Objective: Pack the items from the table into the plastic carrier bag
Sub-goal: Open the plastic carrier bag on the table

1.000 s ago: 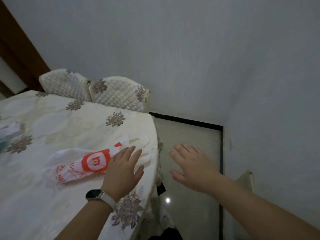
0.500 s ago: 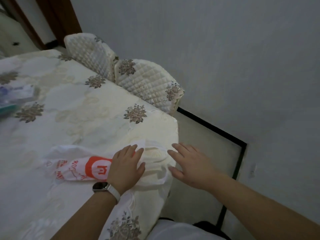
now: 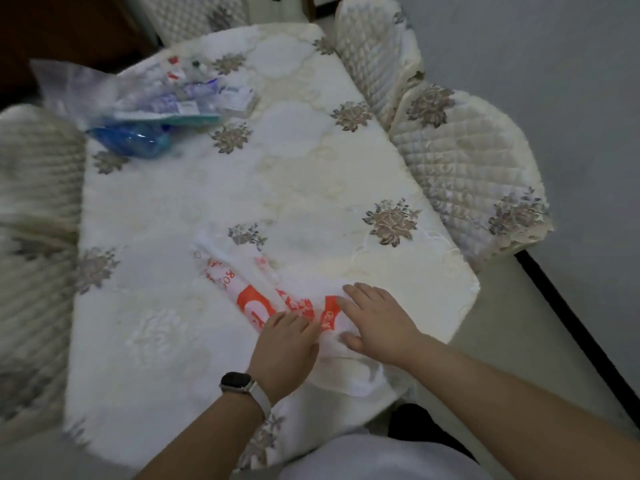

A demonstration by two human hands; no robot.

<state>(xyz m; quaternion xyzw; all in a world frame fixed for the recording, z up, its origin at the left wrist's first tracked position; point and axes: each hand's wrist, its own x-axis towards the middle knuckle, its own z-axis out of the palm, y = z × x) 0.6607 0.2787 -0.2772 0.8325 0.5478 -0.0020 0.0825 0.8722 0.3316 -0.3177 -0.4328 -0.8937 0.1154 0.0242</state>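
A white plastic carrier bag (image 3: 249,289) with orange print lies flat and creased near the table's front edge. My left hand (image 3: 284,348), with a watch on its wrist, rests on the bag's near end with its fingertips curled onto the plastic. My right hand (image 3: 377,323) lies flat on the bag just to the right, fingers straight. At the table's far left sits a pile of items (image 3: 194,95): small packets, boxes, clear wrapping and a blue plastic pack (image 3: 131,140).
The table (image 3: 311,161) has a cream cloth with flower motifs. Quilted chair backs stand at the far right (image 3: 467,157), the far top and the left (image 3: 31,188). Grey floor (image 3: 519,341) and wall lie to the right.
The view swung left and down, bringing the pile of items into sight. My right hand moved from beside the table edge onto the bag. The bag now lies more crumpled.
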